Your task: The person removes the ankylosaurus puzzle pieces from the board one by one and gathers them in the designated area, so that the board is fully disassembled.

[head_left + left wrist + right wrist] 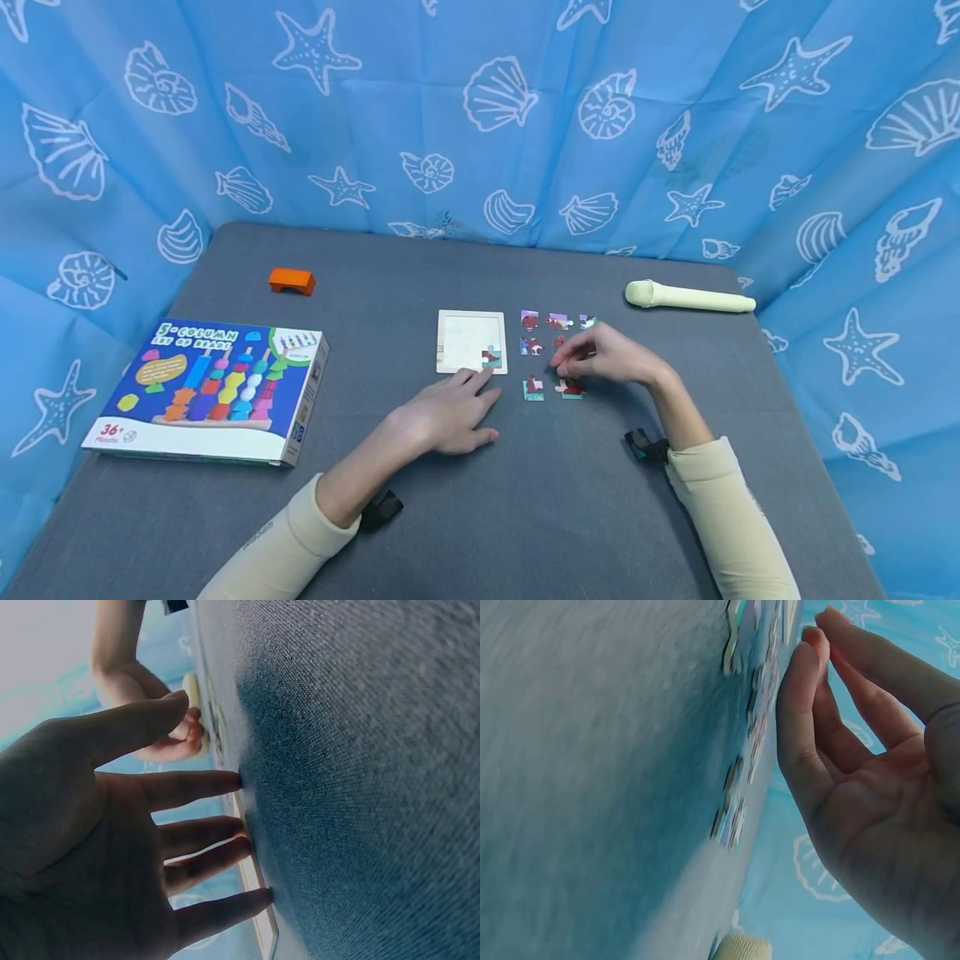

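A square wooden puzzle tray (457, 342) lies mid-table with one puzzle piece (491, 357) in its lower right corner. My left hand (453, 412) lies just in front of the tray, fingers spread; in the left wrist view, fingertips (259, 898) touch down by the tray's edge. To the tray's right, several loose jigsaw pieces (533, 388) with reddish-brown and green print lie in rows. Over the right-hand pieces hovers my right hand (607, 354), its fingers loosely bent and thumb near them. The right wrist view shows nothing between those fingertips (810, 637).
A boxed bead set (210, 392) lies at the left, with an orange arched block (292, 281) behind it. A pale green microphone-shaped object (690, 297) lies at the back right. Blue shell-patterned curtains (450, 125) surround the grey table (525, 500).
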